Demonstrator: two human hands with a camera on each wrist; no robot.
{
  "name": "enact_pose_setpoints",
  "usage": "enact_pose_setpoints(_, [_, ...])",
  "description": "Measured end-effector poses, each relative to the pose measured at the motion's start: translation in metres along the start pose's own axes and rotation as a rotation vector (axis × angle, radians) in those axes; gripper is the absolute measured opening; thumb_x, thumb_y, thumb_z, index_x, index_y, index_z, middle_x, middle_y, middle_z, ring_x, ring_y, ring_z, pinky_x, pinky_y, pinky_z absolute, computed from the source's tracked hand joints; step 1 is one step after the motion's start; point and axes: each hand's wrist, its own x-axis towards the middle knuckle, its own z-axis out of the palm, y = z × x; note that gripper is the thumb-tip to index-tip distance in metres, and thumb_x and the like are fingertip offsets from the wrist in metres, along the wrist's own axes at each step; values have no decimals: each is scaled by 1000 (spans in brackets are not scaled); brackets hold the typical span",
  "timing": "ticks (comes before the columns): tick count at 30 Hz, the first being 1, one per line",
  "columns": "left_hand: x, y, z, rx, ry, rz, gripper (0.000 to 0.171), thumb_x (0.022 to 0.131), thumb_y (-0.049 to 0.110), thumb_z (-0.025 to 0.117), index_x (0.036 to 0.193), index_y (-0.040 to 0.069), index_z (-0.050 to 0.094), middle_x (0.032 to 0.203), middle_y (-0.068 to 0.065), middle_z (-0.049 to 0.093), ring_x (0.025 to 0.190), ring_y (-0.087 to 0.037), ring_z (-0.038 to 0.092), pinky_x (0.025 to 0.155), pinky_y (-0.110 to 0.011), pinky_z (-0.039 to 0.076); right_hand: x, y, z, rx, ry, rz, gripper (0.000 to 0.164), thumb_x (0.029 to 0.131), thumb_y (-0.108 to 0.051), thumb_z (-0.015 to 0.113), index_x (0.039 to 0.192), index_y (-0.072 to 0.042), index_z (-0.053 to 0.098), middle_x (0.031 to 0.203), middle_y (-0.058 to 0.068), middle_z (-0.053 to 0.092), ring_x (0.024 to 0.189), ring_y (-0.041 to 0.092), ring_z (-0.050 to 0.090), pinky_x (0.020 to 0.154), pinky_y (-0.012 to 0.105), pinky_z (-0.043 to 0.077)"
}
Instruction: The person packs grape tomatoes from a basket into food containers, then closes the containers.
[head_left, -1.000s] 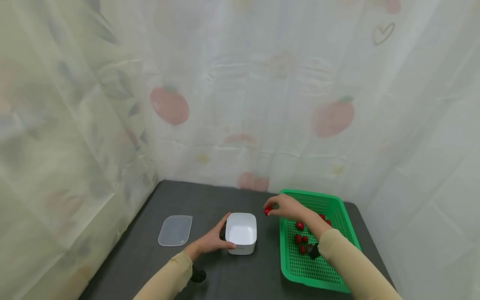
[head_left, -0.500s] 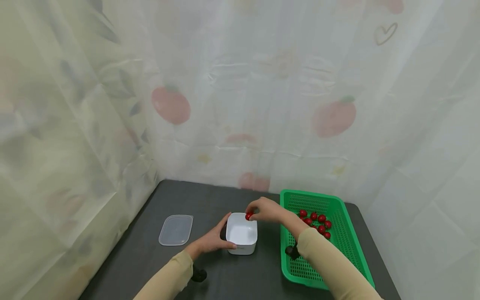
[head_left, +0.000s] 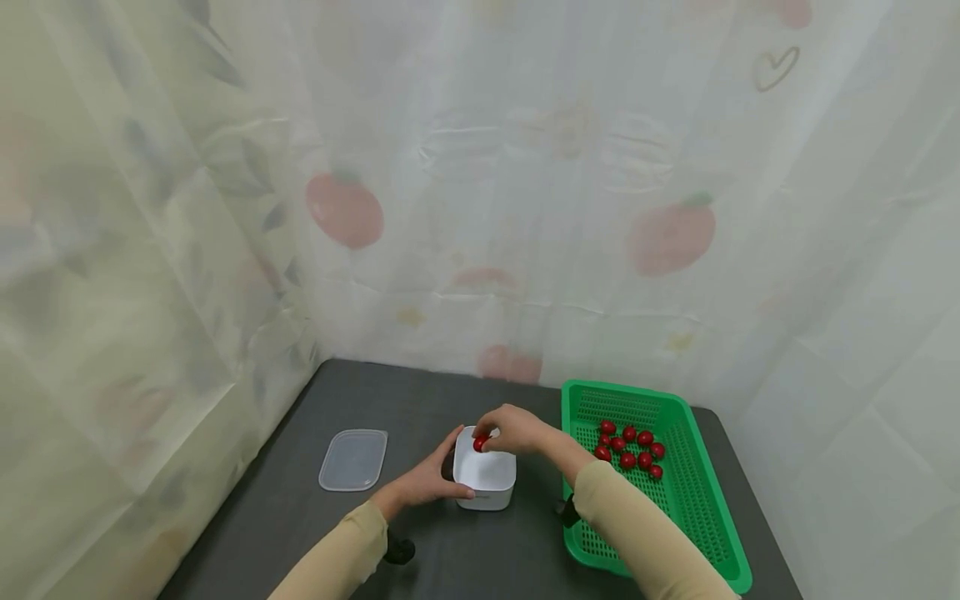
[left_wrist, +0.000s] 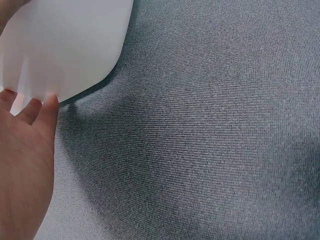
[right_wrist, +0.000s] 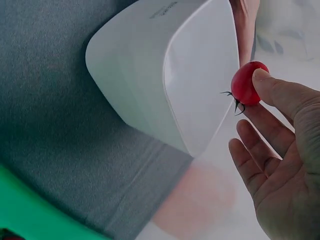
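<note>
A white square container (head_left: 491,500) stands on the dark table, its inside partly hidden by the right hand. My left hand (head_left: 426,482) grips it from the left, thumb along the near wall and fingers at the far side. In the left wrist view the left hand's fingertips (left_wrist: 48,107) meet the container's wall. My right hand (head_left: 519,430) is over the container's far part, pinching a cherry tomato (right_wrist: 246,84) between thumb and fingers. The tomato is red with a green stem, and the right hand's other fingers are loosely bent below it.
To the right stands a green perforated basket (head_left: 701,508) with several cherry tomatoes (head_left: 628,460) grouped toward its far end. A translucent lid (head_left: 352,460) lies flat on the table (head_left: 442,558), left of the container. Printed curtains (head_left: 480,208) hang behind and at both sides.
My right hand has carried the cherry tomato leftward from beside the basket to over the container, uncovering the tomatoes in the basket. The left hand and container have stayed put.
</note>
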Motion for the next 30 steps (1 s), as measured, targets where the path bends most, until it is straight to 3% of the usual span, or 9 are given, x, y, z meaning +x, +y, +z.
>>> enact_pose_setpoints(7, [-1,-1,0,-2,-11,12,118,89,22,83,164,15,-8,168,-19,8,141,-44,35,108,-56,41,4,-5,10,21,-35,44,23,96,-19,74,118,-14,76,108,-7,71,94,7,61,81,26,53])
enact_pose_setpoints(13, [0,-2,0,-32,-19,16,117,90,20,82,164,17,-9,168,-14,9,143,-36,37,109,-53,40,11,-6,19,26,-67,89,22,95,-23,75,116,-18,76,104,-9,70,90,6,62,77,26,53])
enact_pose_setpoints(21, [1,-4,0,-70,-25,14,117,89,18,82,165,25,-7,167,-14,13,142,-32,39,109,-50,42,14,-9,29,-17,-105,81,11,95,-25,74,105,-21,78,86,-16,66,77,3,60,71,26,52])
enact_pose_setpoints(30, [1,-6,-2,-89,-37,16,117,90,16,81,164,25,-9,167,-12,11,140,-31,42,108,-44,44,16,-10,31,-73,-110,86,12,94,-29,75,103,-21,77,86,-13,67,75,4,60,70,28,52])
